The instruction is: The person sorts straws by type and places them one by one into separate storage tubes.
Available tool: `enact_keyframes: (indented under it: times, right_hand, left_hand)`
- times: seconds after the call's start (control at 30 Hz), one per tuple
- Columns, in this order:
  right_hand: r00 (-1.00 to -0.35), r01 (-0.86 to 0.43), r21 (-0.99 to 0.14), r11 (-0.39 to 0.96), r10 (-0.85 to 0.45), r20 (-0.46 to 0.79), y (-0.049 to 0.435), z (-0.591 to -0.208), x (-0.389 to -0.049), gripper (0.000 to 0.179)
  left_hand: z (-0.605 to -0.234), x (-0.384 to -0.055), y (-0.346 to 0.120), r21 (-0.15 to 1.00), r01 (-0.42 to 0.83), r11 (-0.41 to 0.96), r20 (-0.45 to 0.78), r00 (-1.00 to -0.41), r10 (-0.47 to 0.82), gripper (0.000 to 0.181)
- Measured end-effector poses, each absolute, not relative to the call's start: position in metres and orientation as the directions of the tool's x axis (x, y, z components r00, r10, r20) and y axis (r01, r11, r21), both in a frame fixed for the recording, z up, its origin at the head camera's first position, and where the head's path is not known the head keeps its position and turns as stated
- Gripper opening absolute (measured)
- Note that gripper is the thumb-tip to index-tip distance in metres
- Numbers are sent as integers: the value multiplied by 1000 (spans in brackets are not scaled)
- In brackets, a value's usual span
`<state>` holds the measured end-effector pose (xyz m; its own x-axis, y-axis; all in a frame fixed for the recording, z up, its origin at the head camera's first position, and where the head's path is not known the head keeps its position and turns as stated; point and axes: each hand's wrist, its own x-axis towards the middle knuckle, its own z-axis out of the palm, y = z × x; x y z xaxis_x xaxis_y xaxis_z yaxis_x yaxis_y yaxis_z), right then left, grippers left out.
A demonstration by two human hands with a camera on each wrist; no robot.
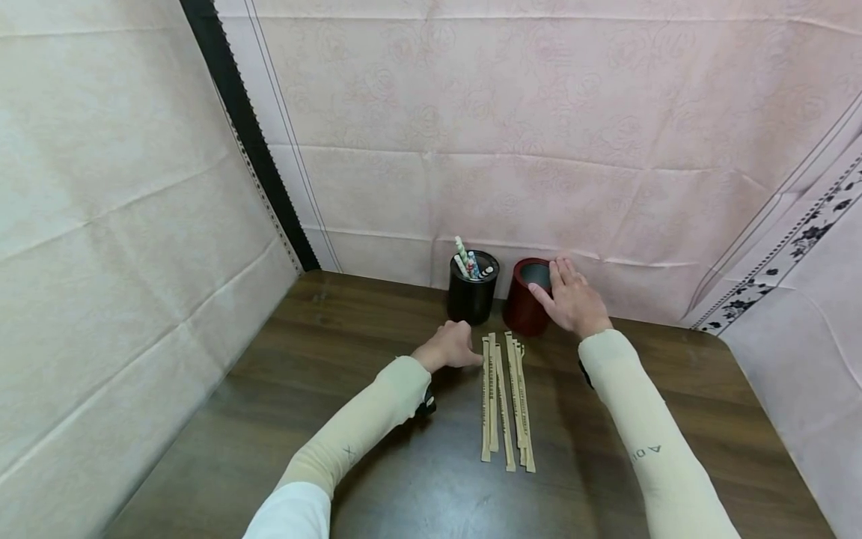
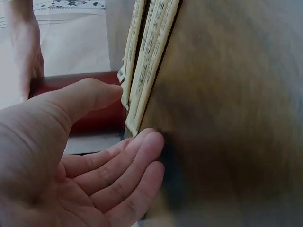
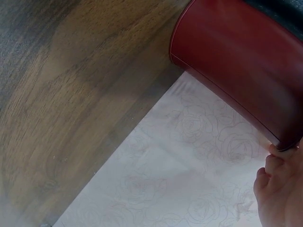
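Several slim sticks in beige printed paper sleeves (image 1: pixel 506 404) lie side by side on the table. My left hand (image 1: pixel 450 346) is at their far left end. In the left wrist view its thumb (image 2: pixel 90 94) reaches the sleeve ends, while the fingers (image 2: pixel 125 175) are loosely bent around no object. My right hand (image 1: pixel 576 298) touches the rim of a dark red cylindrical holder (image 1: pixel 522 308) on its right side, fingers fairly straight and thumb spread toward the front. That holder stands upright. The right wrist view shows only part of the right hand (image 3: pixel 279 189).
Left of the red holder stands a black cylindrical holder (image 1: pixel 473 299) with several patterned, pen-like sticks (image 1: pixel 469 263) in it. Pale cloth (image 1: pixel 539 150) hangs behind the wooden table (image 1: pixel 296 419) and along both sides.
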<state>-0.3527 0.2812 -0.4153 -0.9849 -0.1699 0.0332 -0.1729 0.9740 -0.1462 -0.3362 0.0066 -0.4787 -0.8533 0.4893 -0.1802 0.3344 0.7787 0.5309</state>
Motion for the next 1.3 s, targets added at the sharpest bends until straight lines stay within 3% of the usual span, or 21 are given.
enact_keyframes:
  times: [0.2, 0.43, 0.6, 0.8, 1.03, 1.3]
  right_hand:
    - [-985, -171, -144, 975, -168, 35, 281, -416, -353, 95]
    - [-986, -169, -154, 974, -165, 37, 280, -419, -355, 97]
    - [-986, -168, -153, 974, -165, 35, 280, -418, -354, 97]
    - [-985, -169, -146, 975, -165, 39, 282, -418, -355, 97]
    - [-984, -176, -142, 974, -171, 49, 283, -416, -355, 98]
    - [-982, -186, -133, 974, -180, 51, 282, -418, -354, 97]
  left_hand:
    - [-514, -355, 19, 539, 311, 783, -183, -864, 469, 56]
    - [-508, -346, 24, 546, 249, 800, -216, -881, 422, 38]
    - [-552, -380, 31, 528, 236, 816, -222, -889, 401, 30]
    - [-550, -381, 38, 498, 216, 840, -235, -899, 370, 31]
    - [-515, -358, 35, 543, 154, 826, -274, -897, 348, 32]
    - [-536, -373, 37, 527, 168, 833, -279, -892, 356, 35]
